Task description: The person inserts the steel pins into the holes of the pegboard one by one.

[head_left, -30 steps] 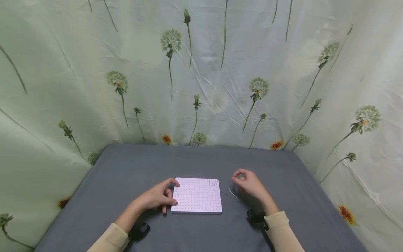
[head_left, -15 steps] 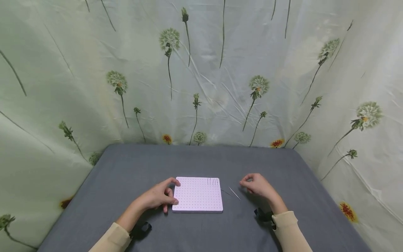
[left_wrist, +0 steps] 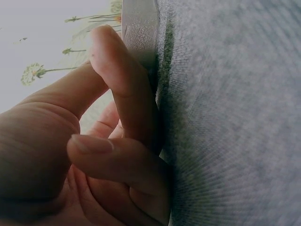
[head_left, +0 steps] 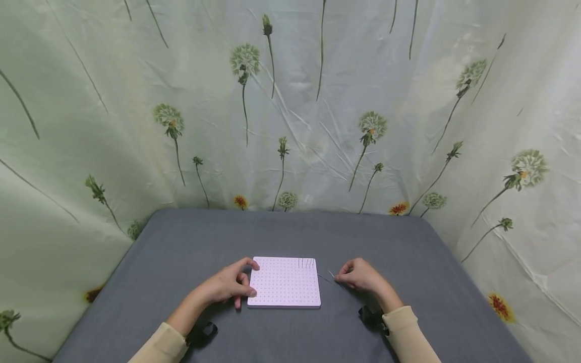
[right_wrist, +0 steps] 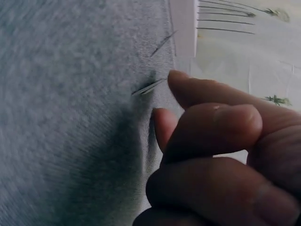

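Observation:
A pale pink-white pegboard (head_left: 286,282) with rows of small holes lies in the middle of the table. Several thin metal pins (head_left: 306,262) stand in its far right corner. My left hand (head_left: 227,282) holds the board's left side, thumb and index finger on the top face near the edge. Beside the board's right edge, loose thin pins (right_wrist: 148,87) lie on the cloth. My right hand (head_left: 358,274) is low over them, fingertips right at one pin. In the right wrist view its thumb and forefinger tips are apart, the other fingers curled.
A grey cloth (head_left: 281,333) covers the table. Behind and at both sides hangs a pale curtain (head_left: 204,91) with a dandelion print. Dark wrist cameras (head_left: 372,317) are strapped near the cuffs, close to the cloth.
My right hand first drew a little to the right, away from the loose pins, then came back left and down onto them. The left hand and pegboard stay in place.

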`<state>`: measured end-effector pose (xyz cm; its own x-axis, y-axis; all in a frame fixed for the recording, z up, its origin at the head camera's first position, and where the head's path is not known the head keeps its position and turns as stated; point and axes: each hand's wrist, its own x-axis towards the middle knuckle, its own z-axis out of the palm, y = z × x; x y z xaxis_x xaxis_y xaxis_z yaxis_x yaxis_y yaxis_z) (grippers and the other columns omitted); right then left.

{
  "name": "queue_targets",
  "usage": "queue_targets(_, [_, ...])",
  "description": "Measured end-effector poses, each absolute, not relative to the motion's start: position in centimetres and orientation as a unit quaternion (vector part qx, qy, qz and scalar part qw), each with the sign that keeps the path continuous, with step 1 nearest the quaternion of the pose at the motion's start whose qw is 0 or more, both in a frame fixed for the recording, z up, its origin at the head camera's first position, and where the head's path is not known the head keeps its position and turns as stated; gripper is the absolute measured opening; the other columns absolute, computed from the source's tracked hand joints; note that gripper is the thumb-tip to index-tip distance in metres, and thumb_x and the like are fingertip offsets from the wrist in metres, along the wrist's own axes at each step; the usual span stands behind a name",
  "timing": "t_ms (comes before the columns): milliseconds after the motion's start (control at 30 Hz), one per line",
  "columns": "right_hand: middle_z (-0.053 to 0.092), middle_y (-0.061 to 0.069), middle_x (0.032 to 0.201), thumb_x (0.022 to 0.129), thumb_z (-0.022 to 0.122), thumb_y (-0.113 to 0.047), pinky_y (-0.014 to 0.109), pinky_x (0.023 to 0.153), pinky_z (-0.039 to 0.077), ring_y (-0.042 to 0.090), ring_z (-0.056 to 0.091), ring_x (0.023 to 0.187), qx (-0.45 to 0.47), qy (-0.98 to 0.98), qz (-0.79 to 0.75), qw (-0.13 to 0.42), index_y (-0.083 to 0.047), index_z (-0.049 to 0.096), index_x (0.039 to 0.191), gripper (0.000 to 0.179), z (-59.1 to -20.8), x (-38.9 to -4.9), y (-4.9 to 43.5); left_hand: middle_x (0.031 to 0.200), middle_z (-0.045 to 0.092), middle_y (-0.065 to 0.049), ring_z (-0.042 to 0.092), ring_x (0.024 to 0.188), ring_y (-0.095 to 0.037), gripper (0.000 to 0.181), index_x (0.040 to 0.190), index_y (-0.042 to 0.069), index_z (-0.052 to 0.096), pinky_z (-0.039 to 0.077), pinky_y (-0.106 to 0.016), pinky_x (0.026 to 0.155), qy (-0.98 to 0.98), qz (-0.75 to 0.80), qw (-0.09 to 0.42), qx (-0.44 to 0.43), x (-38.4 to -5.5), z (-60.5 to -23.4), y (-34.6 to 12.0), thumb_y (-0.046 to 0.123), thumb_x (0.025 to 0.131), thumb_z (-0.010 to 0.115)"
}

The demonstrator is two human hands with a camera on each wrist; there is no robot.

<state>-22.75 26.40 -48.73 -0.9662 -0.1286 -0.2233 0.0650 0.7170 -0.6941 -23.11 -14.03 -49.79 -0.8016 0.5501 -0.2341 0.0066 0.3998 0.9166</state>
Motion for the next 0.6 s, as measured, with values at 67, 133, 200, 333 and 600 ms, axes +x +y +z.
queue_targets(67, [0.049, -0.007, 0.053, 0.085, 0.083, -0.014, 0.023, 0.05, 0.037, 0.006, 0.045, 0.049, -0.023, 0.924, -0.362, 0.119, -0.007, 0.071, 0.079, 0.016, -48.8, -22.6, 26.1, 0.071, 0.061, 0.001, 0.062, 0.046, -0.008, 0.057, 0.137, 0.009, 0.049, 0.033, -0.021, 0.041, 0.796, 0.517, 0.261, 0.176, -23.1, -49.8, -14.0, 0.014, 0.092, 0.083])
queue_targets(133, [0.048, -0.008, 0.051, 0.083, 0.083, -0.011, 0.023, 0.052, 0.038, 0.006, 0.046, 0.048, -0.027, 0.934, -0.34, 0.104, -0.008, 0.071, 0.074, 0.015, -48.7, -22.5, 25.8, 0.071, 0.061, 0.001, 0.062, 0.046, -0.008, 0.057, 0.137, 0.01, 0.049, 0.033, -0.022, 0.041, 0.798, 0.514, 0.259, 0.175, -23.2, -49.8, -14.0, 0.015, 0.092, 0.083])
queue_targets(200, [0.049, -0.009, 0.05, 0.08, 0.079, -0.009, 0.024, 0.054, 0.039, 0.007, 0.047, 0.049, -0.031, 0.945, -0.313, 0.088, -0.01, 0.071, 0.07, 0.013, -48.6, -22.4, 25.4, 0.071, 0.061, 0.001, 0.062, 0.047, -0.008, 0.057, 0.137, 0.011, 0.049, 0.032, -0.022, 0.041, 0.8, 0.512, 0.257, 0.175, -23.2, -49.8, -14.0, 0.015, 0.092, 0.084])
queue_targets(333, [0.052, -0.008, 0.053, 0.076, 0.073, -0.006, 0.025, 0.055, 0.04, 0.009, 0.05, 0.052, -0.023, 0.959, -0.274, 0.064, -0.011, 0.07, 0.066, 0.012, -48.5, -22.2, 24.7, 0.071, 0.061, 0.001, 0.062, 0.047, -0.009, 0.057, 0.137, 0.012, 0.05, 0.032, -0.023, 0.042, 0.804, 0.509, 0.254, 0.174, -23.2, -49.8, -14.0, 0.017, 0.091, 0.084])
queue_targets(600, [0.056, -0.005, 0.057, 0.073, 0.073, -0.004, 0.024, 0.054, 0.04, 0.01, 0.052, 0.055, -0.008, 0.957, -0.281, 0.068, -0.01, 0.068, 0.067, 0.009, -48.9, -21.9, 24.3, 0.07, 0.061, 0.001, 0.061, 0.047, -0.009, 0.058, 0.137, 0.012, 0.05, 0.032, -0.023, 0.042, 0.802, 0.512, 0.258, 0.166, -23.2, -49.9, -13.9, 0.016, 0.091, 0.085])
